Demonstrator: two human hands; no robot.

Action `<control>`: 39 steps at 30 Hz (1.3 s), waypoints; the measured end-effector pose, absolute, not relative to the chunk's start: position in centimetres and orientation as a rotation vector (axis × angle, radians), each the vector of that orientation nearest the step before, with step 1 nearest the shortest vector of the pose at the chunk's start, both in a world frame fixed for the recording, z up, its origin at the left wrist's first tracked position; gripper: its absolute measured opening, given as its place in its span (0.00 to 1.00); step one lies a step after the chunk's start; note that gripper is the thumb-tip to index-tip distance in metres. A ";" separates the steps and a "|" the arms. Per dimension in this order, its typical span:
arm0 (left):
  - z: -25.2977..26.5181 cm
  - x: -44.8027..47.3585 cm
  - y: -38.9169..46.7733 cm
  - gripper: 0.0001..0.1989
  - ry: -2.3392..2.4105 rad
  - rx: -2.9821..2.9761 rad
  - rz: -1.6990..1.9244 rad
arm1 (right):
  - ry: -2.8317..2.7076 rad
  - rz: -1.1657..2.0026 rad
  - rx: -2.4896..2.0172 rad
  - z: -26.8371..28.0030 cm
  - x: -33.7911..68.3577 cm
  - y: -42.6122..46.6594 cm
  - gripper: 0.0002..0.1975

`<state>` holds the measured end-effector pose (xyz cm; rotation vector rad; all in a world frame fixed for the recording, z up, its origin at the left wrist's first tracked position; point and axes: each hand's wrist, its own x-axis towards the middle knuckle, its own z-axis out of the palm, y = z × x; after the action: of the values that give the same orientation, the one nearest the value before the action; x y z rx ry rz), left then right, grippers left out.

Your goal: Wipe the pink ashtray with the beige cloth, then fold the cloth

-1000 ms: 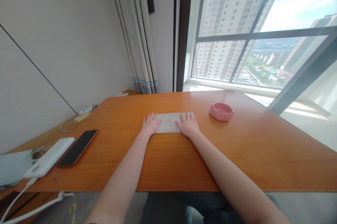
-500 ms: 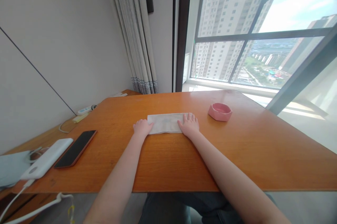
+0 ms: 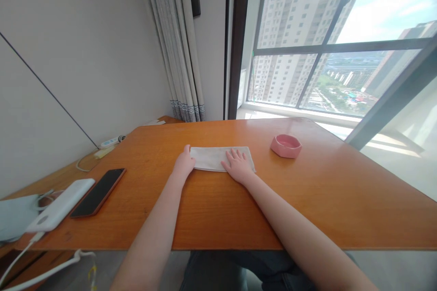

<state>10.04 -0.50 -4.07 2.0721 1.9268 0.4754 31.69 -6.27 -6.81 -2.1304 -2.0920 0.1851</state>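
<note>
A folded white cloth [image 3: 209,159] lies as a long flat strip on the wooden table. At its left end is my left hand [image 3: 183,163], turned on its side and closed on the cloth's edge, with the thumb over the near left corner. The fingers' undersides are hidden. My right hand [image 3: 238,166] rests flat on the right half of the cloth, fingers spread and palm down. Beyond that hand, the cloth's right end shows, slightly slanted.
A pink hexagonal bowl [image 3: 286,145] stands to the right of the cloth. On the left lie a dark phone [image 3: 99,192] and a white power bank [image 3: 60,204] with a cable. The wooden table [image 3: 225,218] ends just before my lap.
My right hand has slid left along the cloth, uncovering its right end. My left hand has turned from lying spread to closing on the left edge.
</note>
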 end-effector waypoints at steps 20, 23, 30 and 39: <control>-5.3 16.1 -3.3 0.10 1.167 2.273 1.154 | -2.161 0.142 -1.649 -7.7 27.6 -7.4 0.26; -5.5 15.5 -3.1 0.09 1.175 2.323 1.071 | -2.147 0.158 -1.631 -7.0 29.1 -7.2 0.19; -4.7 15.0 -3.5 0.09 1.096 2.398 0.940 | -2.056 0.230 -1.708 -6.9 31.8 -6.3 0.18; -4.9 15.1 -4.1 0.05 1.058 2.505 0.631 | -2.045 0.260 -1.677 -6.9 31.6 -6.3 0.15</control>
<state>15.07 -4.11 -4.85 2.5051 1.0576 0.6314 31.59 -6.33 -6.89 -1.6766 -2.0450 0.2605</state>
